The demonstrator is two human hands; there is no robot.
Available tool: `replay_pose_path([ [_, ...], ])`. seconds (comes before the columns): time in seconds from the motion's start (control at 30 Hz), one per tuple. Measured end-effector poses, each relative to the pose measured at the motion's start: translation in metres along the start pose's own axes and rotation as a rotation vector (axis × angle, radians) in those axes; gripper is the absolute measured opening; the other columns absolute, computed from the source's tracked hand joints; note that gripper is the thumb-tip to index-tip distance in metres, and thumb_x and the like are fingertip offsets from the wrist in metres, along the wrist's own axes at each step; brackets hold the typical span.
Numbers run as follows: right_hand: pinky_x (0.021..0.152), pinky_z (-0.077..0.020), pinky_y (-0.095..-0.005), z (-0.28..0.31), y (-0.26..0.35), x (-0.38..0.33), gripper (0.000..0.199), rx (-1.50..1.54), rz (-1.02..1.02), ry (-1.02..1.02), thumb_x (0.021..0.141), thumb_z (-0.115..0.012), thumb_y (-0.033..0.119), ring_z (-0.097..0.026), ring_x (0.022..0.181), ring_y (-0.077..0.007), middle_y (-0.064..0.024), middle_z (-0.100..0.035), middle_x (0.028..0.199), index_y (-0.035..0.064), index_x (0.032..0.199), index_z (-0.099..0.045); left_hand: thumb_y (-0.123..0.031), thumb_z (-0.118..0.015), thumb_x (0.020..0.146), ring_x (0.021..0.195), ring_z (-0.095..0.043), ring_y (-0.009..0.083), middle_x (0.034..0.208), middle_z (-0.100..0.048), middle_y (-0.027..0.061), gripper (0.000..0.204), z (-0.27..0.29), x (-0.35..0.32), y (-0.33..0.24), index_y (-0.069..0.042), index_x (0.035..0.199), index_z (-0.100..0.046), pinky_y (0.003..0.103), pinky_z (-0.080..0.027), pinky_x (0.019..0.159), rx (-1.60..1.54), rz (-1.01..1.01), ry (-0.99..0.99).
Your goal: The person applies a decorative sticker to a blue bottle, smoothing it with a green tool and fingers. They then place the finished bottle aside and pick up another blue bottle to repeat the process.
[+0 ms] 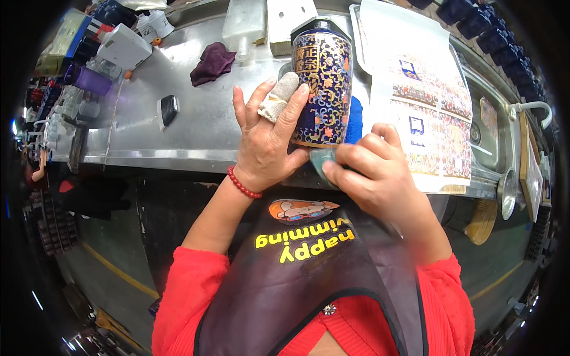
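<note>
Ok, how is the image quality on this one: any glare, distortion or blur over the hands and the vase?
Head view: strong fisheye bending, with the steel table edge curving and black corners around the rim. Soft glare washes the steel near the top. The left hand, right hand and blue patterned vase sit central and sharp; clutter at the far left edge is dim and smeared.

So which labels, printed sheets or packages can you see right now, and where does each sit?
Gold label panel: rectangular, on the dark blue floral vase that the left hand steadies.
Printed decal sheets: white, with blue-and-multicolour patterned blocks, lying right of the vase.
Apron print: orange cartoon, yellow lettering, on the chest.
</note>
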State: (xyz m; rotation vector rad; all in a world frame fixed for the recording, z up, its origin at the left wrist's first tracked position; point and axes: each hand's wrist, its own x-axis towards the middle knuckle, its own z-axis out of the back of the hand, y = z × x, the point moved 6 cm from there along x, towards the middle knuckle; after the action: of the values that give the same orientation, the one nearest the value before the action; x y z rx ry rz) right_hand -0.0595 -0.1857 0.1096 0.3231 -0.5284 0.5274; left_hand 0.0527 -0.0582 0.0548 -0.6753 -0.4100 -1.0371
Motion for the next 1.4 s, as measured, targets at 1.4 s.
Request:
replay_pose_path([
  [1.4,0.074,-0.0494,-0.0232,-0.046,-0.055,-0.066,0.014,1.045,-1.149,-0.359,0.097,-0.069,0.011,-0.059,0.084,-0.0058,-0.0008,-0.067,0.092,0.0018,0.107,-0.064,-0.028,-0.062,0.099,0.135,-0.051,0.0359,0.127,-0.070,0.0118,0.040,0.010,-0.046,-0.007,-0.006,0.132,-0.067,0.060,-0.013,0.123,-0.169,0.038,-0.067],
])
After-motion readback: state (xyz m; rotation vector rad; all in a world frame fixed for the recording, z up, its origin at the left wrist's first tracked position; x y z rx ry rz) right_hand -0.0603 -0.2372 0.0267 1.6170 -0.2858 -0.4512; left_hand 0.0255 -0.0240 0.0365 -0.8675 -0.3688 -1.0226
